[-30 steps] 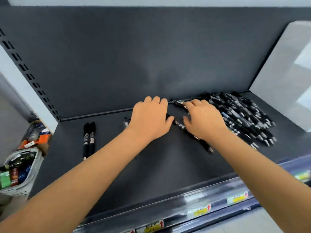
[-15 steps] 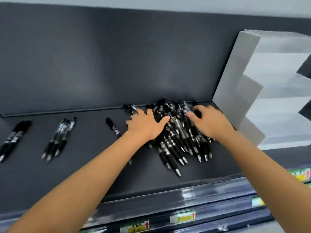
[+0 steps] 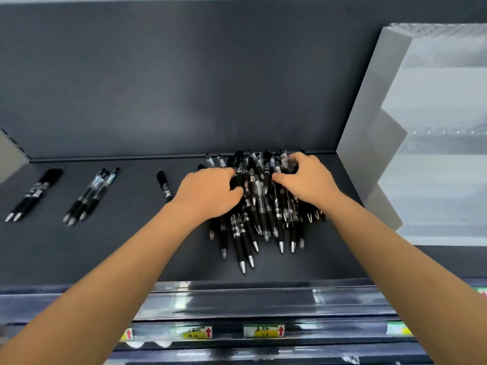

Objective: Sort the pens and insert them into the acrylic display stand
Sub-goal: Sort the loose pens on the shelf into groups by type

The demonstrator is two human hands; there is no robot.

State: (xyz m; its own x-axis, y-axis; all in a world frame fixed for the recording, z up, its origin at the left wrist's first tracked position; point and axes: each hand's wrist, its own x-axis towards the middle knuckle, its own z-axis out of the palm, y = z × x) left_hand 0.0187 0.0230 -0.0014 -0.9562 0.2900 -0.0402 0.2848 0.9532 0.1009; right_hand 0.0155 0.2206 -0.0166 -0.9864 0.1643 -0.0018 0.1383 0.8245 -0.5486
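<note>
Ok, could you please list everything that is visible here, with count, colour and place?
pile: many pens, black, shelf centre
single pen: one, black, left of pile
pen trio: three, black and clear, further left
pen pair: two, black, far left
stand: one, clear-white, stepped, shelf's right end
shelf: one, dark grey, under everything
labels: at least four, yellow, rail below shelf
left hand: pile's left side, fingers curled in
right hand: pile's right side, fingers curled round pens

Even, soft light, glare streaks on the clear shelf rail (image 3: 263,299), wide-angle bending and blur toward edges.
</note>
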